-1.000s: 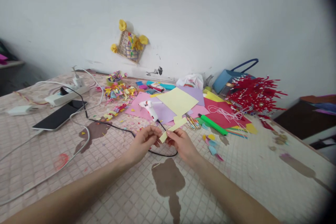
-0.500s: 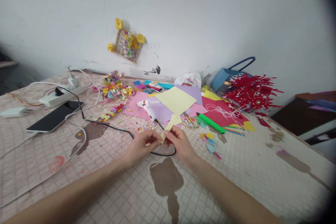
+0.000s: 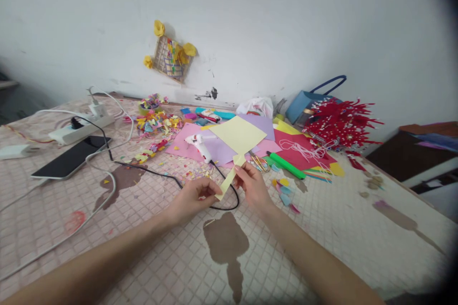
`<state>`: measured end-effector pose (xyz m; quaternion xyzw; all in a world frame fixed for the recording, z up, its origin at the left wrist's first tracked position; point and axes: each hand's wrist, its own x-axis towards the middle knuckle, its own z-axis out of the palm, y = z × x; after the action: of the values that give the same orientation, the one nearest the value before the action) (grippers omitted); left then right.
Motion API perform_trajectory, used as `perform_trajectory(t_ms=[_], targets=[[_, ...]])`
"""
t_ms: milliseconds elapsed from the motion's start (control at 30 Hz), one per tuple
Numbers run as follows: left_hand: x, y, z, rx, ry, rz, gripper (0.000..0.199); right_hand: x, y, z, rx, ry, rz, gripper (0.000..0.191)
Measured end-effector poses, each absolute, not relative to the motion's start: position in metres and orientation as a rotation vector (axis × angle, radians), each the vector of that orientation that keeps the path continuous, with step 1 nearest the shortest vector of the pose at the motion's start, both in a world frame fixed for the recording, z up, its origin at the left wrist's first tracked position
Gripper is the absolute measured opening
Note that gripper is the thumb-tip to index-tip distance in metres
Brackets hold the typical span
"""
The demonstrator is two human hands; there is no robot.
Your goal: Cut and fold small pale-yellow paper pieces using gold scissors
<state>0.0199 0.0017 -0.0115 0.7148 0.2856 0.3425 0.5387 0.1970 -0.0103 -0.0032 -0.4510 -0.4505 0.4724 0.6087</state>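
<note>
Above a pale, grid-patterned table [image 3: 161,274], the left hand [image 3: 195,198] pinches the near end of a narrow, pale-yellow paper strip [image 3: 226,185] while the right hand [image 3: 253,187], now farther up, grips it, apparently smoothing it.

Paper strip [image 3: 227,184]: pale yellow, narrow, much longer than wide. Spanned gap between left hand [image 3: 193,199] and right hand [image 3: 253,187], slanting from near end at left fingertips up and away to right fingertips. Near end pinched between left thumb and fingers; farther part held by right thumb and fingers. Stretch between hands uncovered, roughly straight. Just beyond right fingertips, wider yellow piece [image 3: 238,158]; whether joined to strip or separate, unclear.
</note>
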Motion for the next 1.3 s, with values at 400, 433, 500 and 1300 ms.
perform_trajectory(t_ms=[400, 433, 500, 1300], targets=[[0.017, 0.010, -0.008, 1.509, 0.784, 0.932, 0.019, 0.197, -0.011, -0.005, -1.120, -1.243, 0.990, 0.017], [0.017, 0.011, -0.008, 1.493, 0.783, 0.950, 0.020, 0.202, -0.008, -0.005, -1.180, -1.290, 0.889, 0.018], [0.016, 0.013, -0.008, 1.460, 0.766, 0.990, 0.020, 0.219, 0.000, -0.004, -1.310, -1.356, 0.645, 0.022], [0.018, 0.007, -0.005, 1.361, 0.537, 0.964, 0.025, 0.328, 0.027, -0.011, -1.694, -1.274, 0.376, 0.024]])
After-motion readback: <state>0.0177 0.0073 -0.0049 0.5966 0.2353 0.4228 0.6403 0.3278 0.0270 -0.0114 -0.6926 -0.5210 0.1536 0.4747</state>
